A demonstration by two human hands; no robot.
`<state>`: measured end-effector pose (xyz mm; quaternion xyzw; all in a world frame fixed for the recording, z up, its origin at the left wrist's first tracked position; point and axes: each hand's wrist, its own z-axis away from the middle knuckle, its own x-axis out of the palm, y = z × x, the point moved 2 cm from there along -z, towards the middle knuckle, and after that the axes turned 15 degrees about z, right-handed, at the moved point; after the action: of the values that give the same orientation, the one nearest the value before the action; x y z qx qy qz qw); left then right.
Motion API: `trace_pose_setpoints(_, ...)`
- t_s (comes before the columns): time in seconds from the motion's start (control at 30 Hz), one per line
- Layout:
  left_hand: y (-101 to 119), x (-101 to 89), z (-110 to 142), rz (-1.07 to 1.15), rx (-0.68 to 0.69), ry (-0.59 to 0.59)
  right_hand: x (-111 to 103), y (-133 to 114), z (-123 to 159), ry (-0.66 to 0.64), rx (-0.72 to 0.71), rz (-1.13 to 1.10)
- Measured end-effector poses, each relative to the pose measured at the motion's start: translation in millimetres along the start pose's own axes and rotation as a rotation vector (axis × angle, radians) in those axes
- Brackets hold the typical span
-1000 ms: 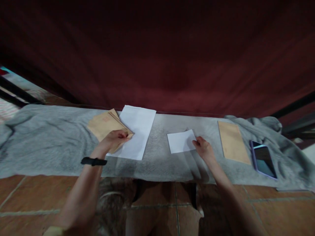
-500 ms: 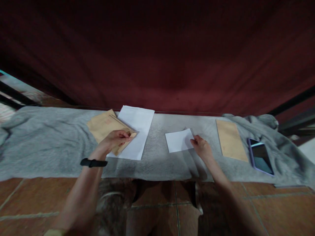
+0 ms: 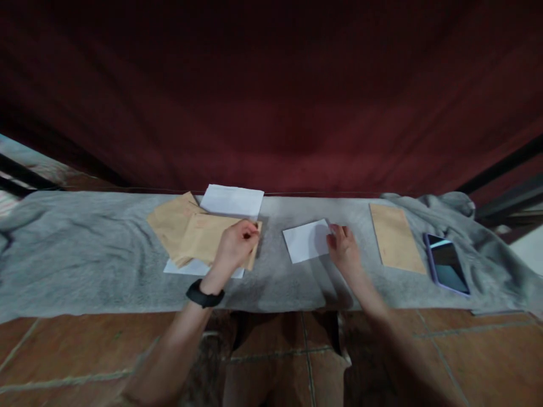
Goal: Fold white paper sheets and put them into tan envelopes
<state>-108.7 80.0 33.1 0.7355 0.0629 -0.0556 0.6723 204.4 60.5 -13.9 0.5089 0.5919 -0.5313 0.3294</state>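
My left hand [image 3: 237, 242], with a black band on its wrist, pinches the right-hand end of a brown envelope [image 3: 203, 233]. That envelope lies partly across other brown envelopes [image 3: 163, 217] and a stack of white paper sheets [image 3: 233, 198]. A smaller white folded paper [image 3: 306, 242] rests on the grey cloth in the middle. Fingers of my right hand [image 3: 343, 246] close on the right edge of this paper; the fingertips are partly hidden.
Farther right, a single brown envelope [image 3: 396, 236] lies flat. Beside it is a phone [image 3: 447, 264] in a purple case. The grey cloth [image 3: 97, 254] covers the long narrow bench and bunches at the right. A dark red curtain [image 3: 271, 113] hangs behind.
My left hand has moved right, drawing the brown envelope over the white sheets. My right hand stays at the folded paper's edge, its fingers slightly shifted.
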Motion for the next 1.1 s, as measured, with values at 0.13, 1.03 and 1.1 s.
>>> trace_pose_setpoints(0.13,4,65.3,11,-0.105,0.066,-0.077,6,-32,16,-0.186,-0.090,-0.555)
trace_pose_setpoints(1.03,-7,89.4,22,-0.609,0.294,-0.658,-6,-24,14,-0.721,0.138,-1.179)
trace_pose_setpoints(1.1,-5,90.3,23,-0.628,0.356,-0.643,3,-22,13,-0.613,0.082,-0.999)
